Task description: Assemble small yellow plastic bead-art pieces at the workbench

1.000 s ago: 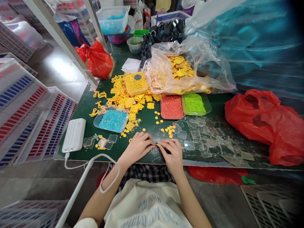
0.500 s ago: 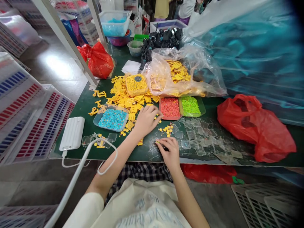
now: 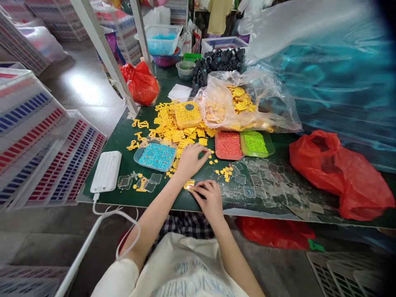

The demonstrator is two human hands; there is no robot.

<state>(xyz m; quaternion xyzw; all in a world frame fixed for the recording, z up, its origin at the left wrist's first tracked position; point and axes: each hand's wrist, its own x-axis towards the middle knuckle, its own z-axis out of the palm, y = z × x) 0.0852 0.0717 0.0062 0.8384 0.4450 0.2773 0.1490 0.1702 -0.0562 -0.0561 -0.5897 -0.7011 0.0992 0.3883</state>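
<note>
My left hand is over the table with fingers curled and thumb and index tips close together, beside small yellow discs. Whatever it pinches is too small to make out. At the table's front, my right hand has thumb and index closed at the right edge of a small yellow plastic piece, which lies flat with coloured bits on it. Left of my hands stands a tray of blue beads. Beyond them is a pile of yellow plastic pieces, with a box of yellow beads on top.
Red beads and green beads fill two trays to the right. Clear plastic squares lie scattered nearby. A red bag sits far right, a white power bank with a cable at left. A clear bag holds more yellow pieces.
My right hand has moved left, from bare tabletop to the yellow plastic piece. My left hand stays by the yellow discs, its fingertips closer together. The whole view has shifted slightly.
</note>
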